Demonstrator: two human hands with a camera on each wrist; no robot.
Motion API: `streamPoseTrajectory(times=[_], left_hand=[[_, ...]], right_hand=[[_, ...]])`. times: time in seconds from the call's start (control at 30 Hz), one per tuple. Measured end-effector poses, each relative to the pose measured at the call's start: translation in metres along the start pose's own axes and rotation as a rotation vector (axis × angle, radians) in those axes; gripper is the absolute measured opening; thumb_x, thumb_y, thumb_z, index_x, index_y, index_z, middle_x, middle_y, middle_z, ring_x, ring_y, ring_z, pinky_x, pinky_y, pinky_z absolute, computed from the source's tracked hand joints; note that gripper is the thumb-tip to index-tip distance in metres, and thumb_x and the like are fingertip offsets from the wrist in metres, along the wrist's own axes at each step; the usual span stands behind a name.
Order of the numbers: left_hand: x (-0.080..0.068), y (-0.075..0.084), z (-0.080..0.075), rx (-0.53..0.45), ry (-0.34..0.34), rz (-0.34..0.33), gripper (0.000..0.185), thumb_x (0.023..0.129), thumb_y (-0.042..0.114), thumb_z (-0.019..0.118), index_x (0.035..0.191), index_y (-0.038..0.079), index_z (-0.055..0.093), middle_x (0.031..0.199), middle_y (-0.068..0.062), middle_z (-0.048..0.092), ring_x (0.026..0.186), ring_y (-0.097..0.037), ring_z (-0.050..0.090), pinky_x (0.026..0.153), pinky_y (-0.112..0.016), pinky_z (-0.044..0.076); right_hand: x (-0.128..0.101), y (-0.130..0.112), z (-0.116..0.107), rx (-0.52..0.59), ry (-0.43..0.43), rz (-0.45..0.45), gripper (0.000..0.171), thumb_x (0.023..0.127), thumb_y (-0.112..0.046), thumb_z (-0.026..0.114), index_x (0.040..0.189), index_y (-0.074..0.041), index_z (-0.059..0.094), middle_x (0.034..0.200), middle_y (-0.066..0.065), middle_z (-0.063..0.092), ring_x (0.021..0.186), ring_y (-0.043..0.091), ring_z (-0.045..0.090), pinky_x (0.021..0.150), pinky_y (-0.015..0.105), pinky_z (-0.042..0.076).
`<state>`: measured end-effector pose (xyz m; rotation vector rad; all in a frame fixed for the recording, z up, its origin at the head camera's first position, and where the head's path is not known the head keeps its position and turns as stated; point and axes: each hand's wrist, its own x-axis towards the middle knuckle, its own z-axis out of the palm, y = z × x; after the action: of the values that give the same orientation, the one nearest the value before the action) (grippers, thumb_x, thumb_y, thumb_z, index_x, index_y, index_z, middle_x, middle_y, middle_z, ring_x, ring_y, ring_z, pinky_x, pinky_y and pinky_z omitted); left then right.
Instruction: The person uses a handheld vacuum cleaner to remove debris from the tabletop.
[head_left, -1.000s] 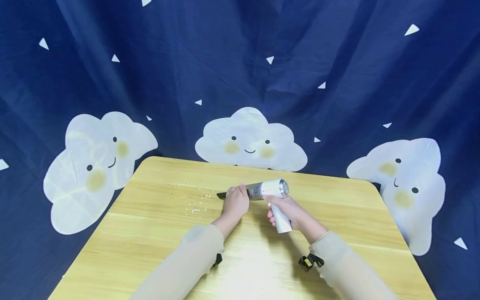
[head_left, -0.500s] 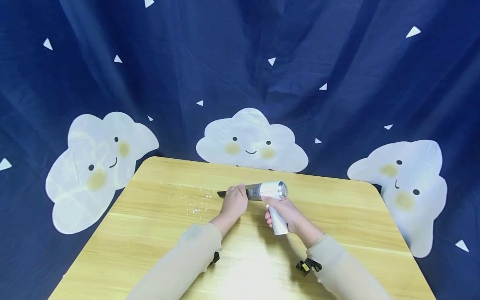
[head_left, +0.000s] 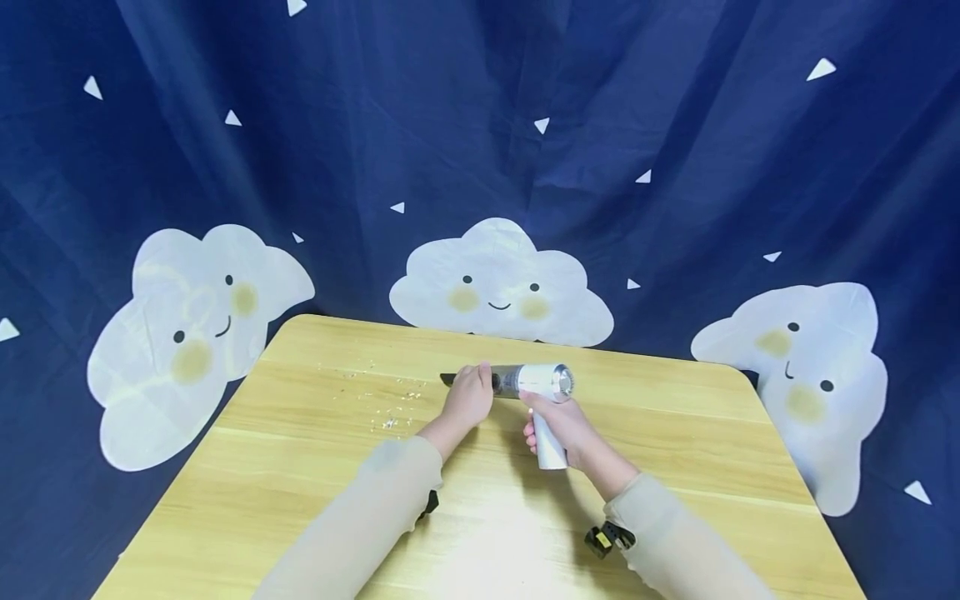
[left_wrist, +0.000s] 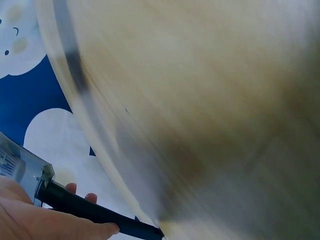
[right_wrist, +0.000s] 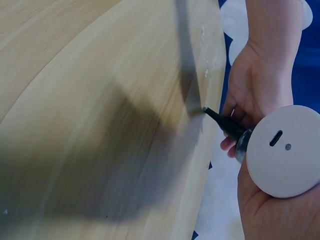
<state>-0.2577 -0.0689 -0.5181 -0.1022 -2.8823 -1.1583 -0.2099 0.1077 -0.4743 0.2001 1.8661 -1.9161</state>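
Observation:
A white handheld vacuum cleaner [head_left: 542,379] is held across the far middle of the table, its black nozzle [left_wrist: 85,208] pointing left. My right hand [head_left: 564,423] grips its handle, whose round white end [right_wrist: 285,165] with a small slot fills part of the right wrist view. My left hand [head_left: 468,398] holds the nozzle just ahead of the clear dust cup [left_wrist: 27,162], covering much of it in the head view. Small white scraps [head_left: 390,422] are scattered left of the nozzle tip.
The wooden table [head_left: 247,492] has rounded far corners. Close behind it hangs a dark blue curtain [head_left: 337,125] with white smiling clouds. A black wrist camera [head_left: 607,537] is strapped under the right sleeve.
The vacuum's nozzle tip has shifted slightly right and away from me. Its handle has swung a little left, with my right hand following. Both hands keep their hold.

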Motion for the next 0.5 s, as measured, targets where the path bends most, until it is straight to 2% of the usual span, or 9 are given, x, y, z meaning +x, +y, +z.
streamPoseTrajectory(times=[0.3, 0.5], left_hand=[[0.0059, -0.0054, -0.0046, -0.006, -0.006, 0.005, 0.070, 0.111, 0.037, 0.009, 0.128, -0.005, 0.063, 0.124, -0.021, 0.064, 0.121, -0.035, 0.053, 0.109, -0.047, 0.040], [0.0075, -0.0069, -0.0066, -0.012, -0.016, -0.007, 0.070, 0.110, 0.038, 0.009, 0.134, -0.004, 0.059, 0.131, -0.021, 0.061, 0.127, -0.036, 0.050, 0.113, -0.047, 0.037]], right_hand=[[0.0072, 0.0003, 0.0072, 0.001, 0.027, 0.005, 0.037, 0.094, -0.037, 0.068, 0.085, -0.004, 0.054, 0.060, 0.007, 0.062, 0.048, 0.015, 0.058, 0.048, 0.029, 0.053], [0.0101, -0.0002, 0.0078, -0.007, 0.021, 0.009, 0.037, 0.095, -0.037, 0.068, 0.086, -0.004, 0.055, 0.060, 0.007, 0.062, 0.048, 0.015, 0.058, 0.047, 0.029, 0.053]])
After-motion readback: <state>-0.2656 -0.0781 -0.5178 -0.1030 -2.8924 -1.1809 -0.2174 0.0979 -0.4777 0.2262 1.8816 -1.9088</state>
